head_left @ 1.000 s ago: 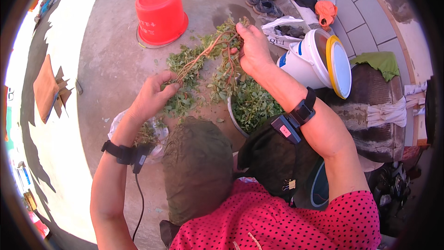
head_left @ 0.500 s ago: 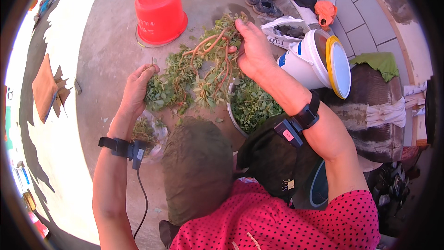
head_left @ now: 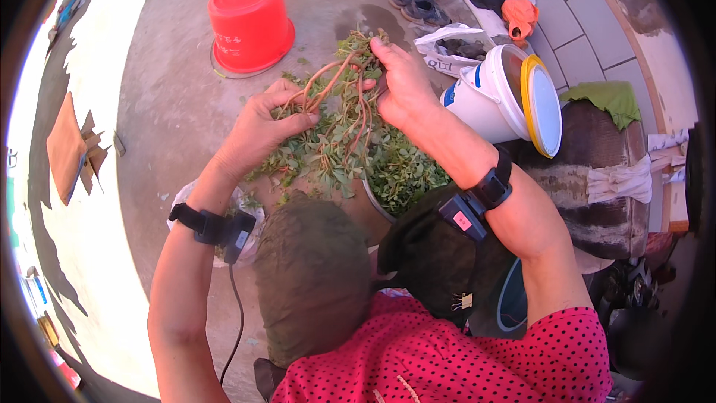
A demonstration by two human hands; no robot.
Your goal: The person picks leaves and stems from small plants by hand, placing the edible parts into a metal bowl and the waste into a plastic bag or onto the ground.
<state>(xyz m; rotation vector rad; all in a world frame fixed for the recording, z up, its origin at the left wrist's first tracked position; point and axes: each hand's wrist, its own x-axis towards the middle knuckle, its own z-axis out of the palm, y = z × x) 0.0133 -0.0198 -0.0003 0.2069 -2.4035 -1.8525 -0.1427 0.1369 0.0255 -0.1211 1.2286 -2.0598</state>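
A leafy plant (head_left: 344, 127) with thick reddish stems, which looks like purslane, hangs from my right hand (head_left: 403, 82), closed round its upper end. At its left, my left hand (head_left: 261, 123) is closed with thumb and fingers on the looping stems of the same plant. More cut greens lie on the ground beneath it, partly hidden by my left hand. A basin of leafy greens (head_left: 406, 172) stands just under my right forearm. Near my left wrist sits a clear plastic bag (head_left: 250, 213), mostly covered by the forearm.
An upturned red bucket (head_left: 250, 26) stands ahead on the concrete. To the right are a white bucket (head_left: 485, 101) with a yellow-rimmed lid, a white plastic bag (head_left: 455, 48) and a pair of shoes (head_left: 419, 7). Cardboard (head_left: 67, 148) lies at the left.
My left hand has moved right and up from the left side of the greens to the plant's stems and closed on them. My right hand stays nearly in place, holding the plant.
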